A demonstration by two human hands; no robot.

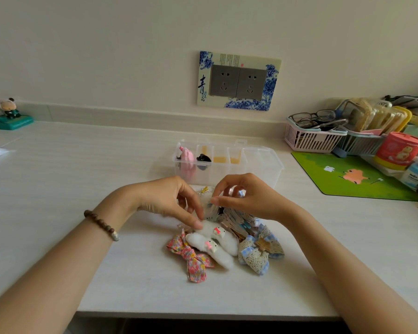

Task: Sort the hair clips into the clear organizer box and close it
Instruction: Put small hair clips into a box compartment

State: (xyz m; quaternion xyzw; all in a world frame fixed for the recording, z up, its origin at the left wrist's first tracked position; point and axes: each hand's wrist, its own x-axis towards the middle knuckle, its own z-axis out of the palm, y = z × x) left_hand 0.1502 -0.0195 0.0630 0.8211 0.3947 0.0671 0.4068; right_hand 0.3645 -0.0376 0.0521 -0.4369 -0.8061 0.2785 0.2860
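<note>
Hair clips (227,227) are lying in a loose heap on the bench (82,189), directly under the person's fingers, while the clear organizer box (227,162) is standing just beyond the fingertips with its lid open. The left hand (169,201) is reaching down with its fingers (198,224) nearly straight and unclenched. One fingertip is touching the upper of two white fluffy clips (212,242), and it is not gripping anything. The right hand (246,196) is curling over the top of the heap. Its fingers (215,201) are closing in a narrow pinch on what appears to be a pale clip (211,206), though blur is hiding its exact shape.

Nearer the person than the fingertips, a floral bow (191,256) is spreading out below the left fingers and a lace bow (256,254) below the right. A small yellow clip (205,189) is sitting between the two hands on the box side. In the box, a pink fluffy piece (187,160) and a black clip (204,159) are occupying the two compartments farthest to the left of the fingers.

Everything here is looking light. The fluffy clips and fabric bows are likely soft and squashable, so the safest hold is probably on the stiff clasp beneath. The small hard clips are likely slippery and tangled together, and they are calling for a fingertip pinch on one piece at a time.
</note>
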